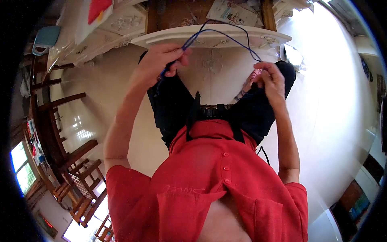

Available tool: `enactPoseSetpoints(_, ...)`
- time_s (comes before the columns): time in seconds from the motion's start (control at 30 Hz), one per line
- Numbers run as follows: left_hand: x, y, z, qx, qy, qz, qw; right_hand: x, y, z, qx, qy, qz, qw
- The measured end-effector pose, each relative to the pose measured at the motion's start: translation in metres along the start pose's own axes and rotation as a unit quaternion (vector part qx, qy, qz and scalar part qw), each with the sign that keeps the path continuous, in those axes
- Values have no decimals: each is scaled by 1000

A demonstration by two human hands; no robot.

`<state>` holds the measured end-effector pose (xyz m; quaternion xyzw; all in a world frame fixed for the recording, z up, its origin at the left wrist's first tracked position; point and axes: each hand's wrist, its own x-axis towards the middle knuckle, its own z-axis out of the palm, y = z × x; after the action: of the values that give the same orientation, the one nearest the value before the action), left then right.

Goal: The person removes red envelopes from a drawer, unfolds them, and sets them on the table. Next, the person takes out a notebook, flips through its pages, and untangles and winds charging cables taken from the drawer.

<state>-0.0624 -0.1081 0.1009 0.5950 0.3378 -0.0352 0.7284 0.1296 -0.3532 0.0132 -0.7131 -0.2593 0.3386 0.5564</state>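
A thin dark blue cord (225, 35) hangs in loops between my two hands, above the front of an open drawer (217, 35). My left hand (163, 60) is closed around gathered strands of it, and more of the cord shows below the fingers. On the other side my right hand (272, 78) pinches the far end of the loop between thumb and fingertips. Both hands are raised over my knees. Whether the cord has a plug or connector is hidden by the fingers.
Inside the drawer lie a printed paper packet (234, 15) and small loose items. A pale blue mug (46, 39) stands at the upper left. Wooden chairs (80, 181) are on the left, and a black cable (264, 153) runs beside my right hip.
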Motion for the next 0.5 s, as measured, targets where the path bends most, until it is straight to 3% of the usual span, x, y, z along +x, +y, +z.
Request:
enactPoseSetpoints(0.07,-3,-3,-13,17,19,2,1000,-5,-38,-14,34,36,15,999)
enactPoseSetpoints(0.13,-6,-5,-28,-50,44,-13,998,-5,-54,-39,-13,63,3,998)
enactPoseSetpoints(0.23,-11,-7,-48,7,86,-2,996,0,-67,-91,-233,62,-39,970)
enactPoseSetpoints(0.37,-14,-14,-66,62,64,4,996,7,-61,-139,-303,44,-30,952)
enactPoseSetpoints(0.43,-16,-12,-67,29,11,-37,999,6,-70,-143,-371,80,34,925)
enactPoseSetpoints(0.5,-19,-9,-58,60,-9,-8,998,5,-64,-151,-356,69,28,932)
